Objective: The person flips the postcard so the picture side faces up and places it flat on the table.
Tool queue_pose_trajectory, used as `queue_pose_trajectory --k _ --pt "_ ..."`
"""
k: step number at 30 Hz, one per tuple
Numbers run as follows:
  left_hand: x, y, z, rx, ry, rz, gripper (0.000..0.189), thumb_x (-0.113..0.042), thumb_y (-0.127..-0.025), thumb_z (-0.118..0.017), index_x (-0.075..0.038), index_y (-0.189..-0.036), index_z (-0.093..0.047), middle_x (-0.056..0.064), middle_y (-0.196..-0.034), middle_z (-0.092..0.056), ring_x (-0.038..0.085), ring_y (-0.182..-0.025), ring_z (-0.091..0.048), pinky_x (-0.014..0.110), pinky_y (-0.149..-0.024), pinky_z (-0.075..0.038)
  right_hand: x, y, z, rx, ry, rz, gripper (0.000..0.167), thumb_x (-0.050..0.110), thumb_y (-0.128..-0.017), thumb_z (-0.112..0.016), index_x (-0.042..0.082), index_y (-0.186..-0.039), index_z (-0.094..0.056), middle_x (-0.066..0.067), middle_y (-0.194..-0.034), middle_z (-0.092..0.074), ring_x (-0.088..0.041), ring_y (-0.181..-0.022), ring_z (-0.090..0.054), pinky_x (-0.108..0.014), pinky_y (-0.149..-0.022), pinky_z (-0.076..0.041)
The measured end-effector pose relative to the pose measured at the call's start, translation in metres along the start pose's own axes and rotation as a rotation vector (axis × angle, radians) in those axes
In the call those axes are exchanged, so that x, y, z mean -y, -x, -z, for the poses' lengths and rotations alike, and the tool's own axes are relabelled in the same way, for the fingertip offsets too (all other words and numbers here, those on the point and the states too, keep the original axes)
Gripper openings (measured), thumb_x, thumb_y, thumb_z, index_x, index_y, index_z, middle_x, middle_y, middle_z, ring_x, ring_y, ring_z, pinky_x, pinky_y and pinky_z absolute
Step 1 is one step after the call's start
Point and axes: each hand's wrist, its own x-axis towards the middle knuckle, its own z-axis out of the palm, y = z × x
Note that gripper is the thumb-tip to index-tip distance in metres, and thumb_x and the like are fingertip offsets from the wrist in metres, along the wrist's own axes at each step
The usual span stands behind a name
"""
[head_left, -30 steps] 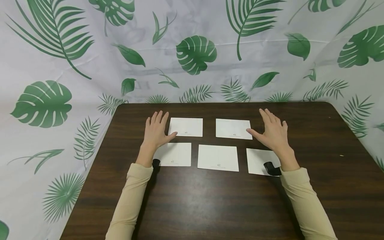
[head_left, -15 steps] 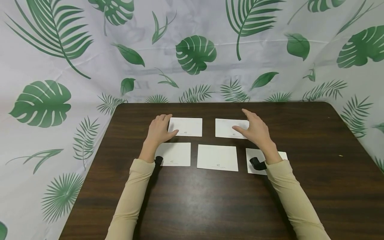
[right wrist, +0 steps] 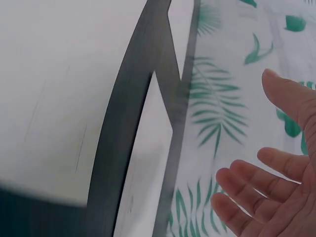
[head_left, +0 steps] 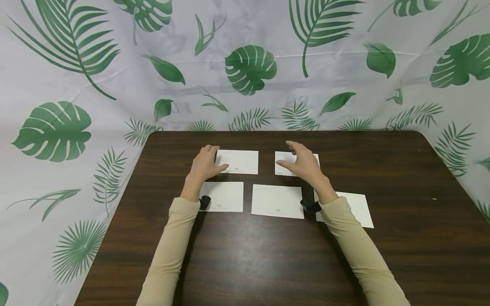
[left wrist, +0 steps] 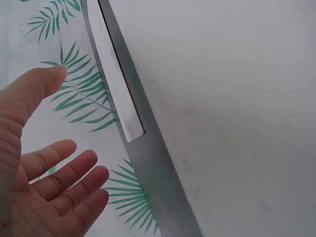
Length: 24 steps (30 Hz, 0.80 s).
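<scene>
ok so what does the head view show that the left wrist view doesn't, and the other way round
Only the head view: the right hand, both sleeves and all five white cards at once.
Only the left wrist view: the palm side of the left hand.
Both: the left hand, some of the white cards, the table and the leafy cloth.

Left hand [head_left: 204, 165] fingers relaxed, thumb spread toward right hand [head_left: 303, 164]; right's fingers loosely bent, thumb apart; sleeved forearm [head_left: 168, 248] behind each.
</scene>
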Motion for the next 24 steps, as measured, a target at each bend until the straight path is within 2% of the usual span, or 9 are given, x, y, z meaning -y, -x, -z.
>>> queue_pose_trajectory --k 7,14,19,24 --pt "0.006 -0.006 -0.003 0.025 0.104 0.029 0.069 -0.035 -0.08 -0.073 0.004 -0.131 -0.048 0.022 -0.128 -0.049 0.037 -0.117 -0.046 0.05 -0.088 -0.046 0.011 -0.014 -0.016 0.036 -0.057 0.001 0.073 0.031 -0.079 -0.076 -0.001 -0.136 -0.044 -0.022 -0.127 -0.053 -0.035 -0.107 -0.054 -0.047 -0.086 -0.046" --pt "0.013 -0.015 -0.006 0.052 0.218 0.045 0.067 -0.029 -0.08 -0.074 0.007 -0.13 -0.047 0.022 -0.118 -0.053 0.035 -0.108 -0.05 0.045 -0.089 -0.045 0.019 -0.027 -0.031 0.076 -0.128 0.013 0.069 0.027 -0.08 -0.075 -0.003 -0.135 -0.045 -0.023 -0.122 -0.056 -0.035 -0.106 -0.055 -0.045 -0.088 -0.046" --pt "0.02 -0.02 -0.011 0.052 0.301 0.035 0.063 -0.02 -0.081 -0.074 0.012 -0.128 -0.047 0.025 -0.117 -0.055 0.036 -0.106 -0.052 0.043 -0.091 -0.044 0.022 -0.036 -0.041 0.099 -0.203 -0.01 0.064 0.021 -0.081 -0.075 -0.004 -0.133 -0.047 -0.023 -0.119 -0.057 -0.035 -0.104 -0.056 -0.044 -0.088 -0.046" --pt "0.027 -0.027 -0.015 0.054 0.363 0.058 0.06 -0.015 -0.081 -0.074 0.013 -0.126 -0.048 0.026 -0.116 -0.056 0.037 -0.104 -0.052 0.043 -0.09 -0.044 0.023 -0.044 -0.054 0.137 -0.266 -0.042 0.059 0.016 -0.082 -0.073 -0.005 -0.131 -0.048 -0.023 -0.116 -0.057 -0.033 -0.103 -0.056 -0.041 -0.087 -0.046"
